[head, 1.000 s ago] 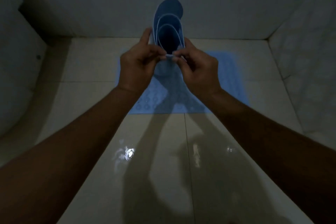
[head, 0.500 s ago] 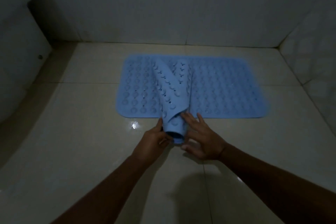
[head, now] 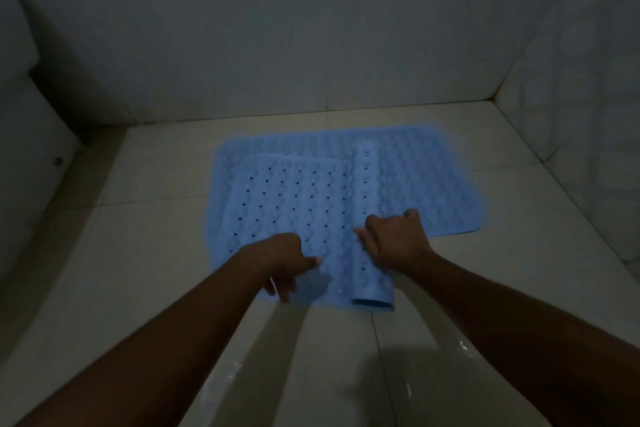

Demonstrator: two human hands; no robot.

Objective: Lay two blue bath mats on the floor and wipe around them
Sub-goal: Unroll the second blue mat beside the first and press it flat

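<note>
One blue bath mat (head: 443,184) with rows of bumps lies flat on the pale tiled floor near the back wall. A second blue mat (head: 294,204), dotted with small holes, lies partly unrolled on top of its left half and reaches nearer to me. Its right part is still a roll (head: 370,218) running front to back. My left hand (head: 280,260) presses and pinches the unrolled near edge. My right hand (head: 394,243) rests on the roll's near end with fingers curled over it.
Tiled walls close the space at the back (head: 311,45) and right (head: 571,97). A rounded white fixture (head: 20,135) stands at the left. Glossy wet-looking floor tiles (head: 329,374) lie between me and the mats.
The rolled mat, held upright a second ago, was laid on the first mat and has unrolled leftward. My hands have moved apart, the right following the roll.
</note>
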